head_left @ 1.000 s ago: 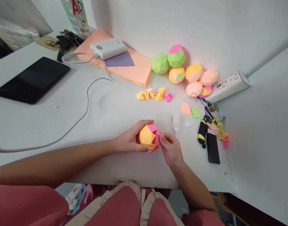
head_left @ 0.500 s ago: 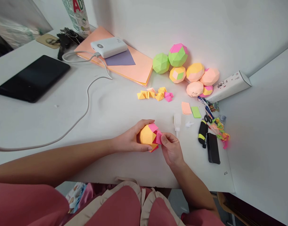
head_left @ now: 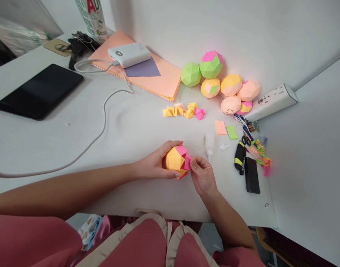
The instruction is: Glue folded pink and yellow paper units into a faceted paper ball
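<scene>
My left hand (head_left: pixel 155 163) is wrapped round a partly built paper ball (head_left: pixel 174 158), yellow on its left and pink at its jagged right side. On that open side, my right hand (head_left: pixel 202 174) pinches a pink folded paper piece (head_left: pixel 187 162) between thumb and fingers, touching the ball. Its inner end is hidden among the flaps. Beyond the hands lie several yellow folded paper pieces (head_left: pixel 173 111) and a few pink ones (head_left: pixel 199 113). A small white glue bottle (head_left: pixel 210 141) lies to the right, with its white cap (head_left: pixel 223 147) beside it.
Finished paper balls (head_left: pixel 210 65) cluster by the wall. Peach sheets (head_left: pixel 158 84) carry a white power bank (head_left: pixel 130 55) whose cable (head_left: pixel 104 122) crosses the left side. A black tablet (head_left: pixel 39 92) lies left; sticky notes (head_left: pixel 220 127), a cutter (head_left: pixel 238 157) and a black phone-like object (head_left: pixel 252 176) lie right.
Both hands hold nearly the same pose on the ball and the pink piece. The whole view has shifted very slightly.
</scene>
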A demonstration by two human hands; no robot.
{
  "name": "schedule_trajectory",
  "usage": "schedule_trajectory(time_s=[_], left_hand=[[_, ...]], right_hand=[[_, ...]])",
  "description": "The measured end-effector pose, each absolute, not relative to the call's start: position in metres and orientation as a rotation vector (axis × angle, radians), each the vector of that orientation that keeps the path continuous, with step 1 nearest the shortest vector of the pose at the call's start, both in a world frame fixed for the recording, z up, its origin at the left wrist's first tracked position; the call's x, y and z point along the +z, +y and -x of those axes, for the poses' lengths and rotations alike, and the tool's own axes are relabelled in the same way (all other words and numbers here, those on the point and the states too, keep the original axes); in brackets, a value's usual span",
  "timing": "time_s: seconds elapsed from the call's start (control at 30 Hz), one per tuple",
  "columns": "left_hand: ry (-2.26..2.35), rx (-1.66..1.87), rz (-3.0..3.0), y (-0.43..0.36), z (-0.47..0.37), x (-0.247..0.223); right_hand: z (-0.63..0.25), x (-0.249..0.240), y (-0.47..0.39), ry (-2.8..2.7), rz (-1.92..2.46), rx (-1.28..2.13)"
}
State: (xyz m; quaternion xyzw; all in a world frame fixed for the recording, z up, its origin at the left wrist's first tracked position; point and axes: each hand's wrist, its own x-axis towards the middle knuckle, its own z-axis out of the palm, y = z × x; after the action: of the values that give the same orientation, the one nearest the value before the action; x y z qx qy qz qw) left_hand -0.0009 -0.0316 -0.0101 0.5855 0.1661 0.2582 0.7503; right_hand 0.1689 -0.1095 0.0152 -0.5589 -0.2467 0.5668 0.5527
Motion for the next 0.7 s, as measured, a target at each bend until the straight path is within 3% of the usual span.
schedule_trajectory(time_s=[0.7], left_hand=[[0.415,0.638,-1.547,-0.0309,0.0007,-0.0127]], right_hand=[[-0.161,0.0225,-0.1158,-0.735,1.341,1.242]])
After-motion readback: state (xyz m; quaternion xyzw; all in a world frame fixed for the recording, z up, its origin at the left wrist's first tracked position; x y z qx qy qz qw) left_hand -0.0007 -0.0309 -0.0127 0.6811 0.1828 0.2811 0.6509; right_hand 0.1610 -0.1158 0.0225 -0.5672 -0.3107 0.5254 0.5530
